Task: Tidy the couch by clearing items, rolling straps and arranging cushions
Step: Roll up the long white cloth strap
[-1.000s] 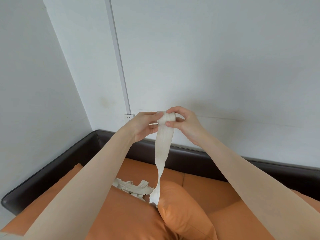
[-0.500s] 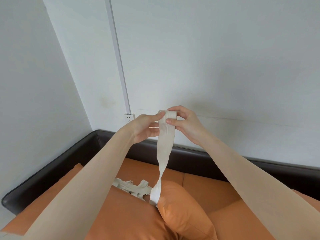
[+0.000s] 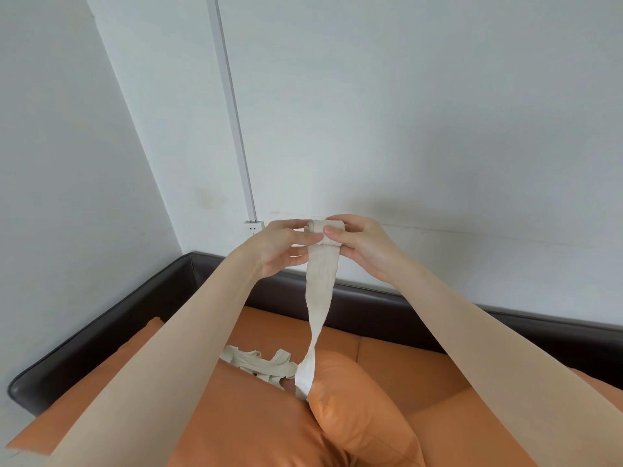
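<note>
Two hands are showing, a left hand (image 3: 274, 246) and a right hand (image 3: 362, 244), both gripping one cream strap (image 3: 318, 284). One couch (image 3: 387, 311) is sitting against the wall. Two orange cushions are lying on it: a broad one (image 3: 242, 416) and a smaller one (image 3: 357, 406). One wall socket (image 3: 253, 226) is showing, with one white conduit (image 3: 232, 106) running up from it.

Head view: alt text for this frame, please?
Both hands, left hand and right hand, hold a small roll of cream strap at chest height; its tail hangs to an orange couch, where more strap lies loose.
</note>
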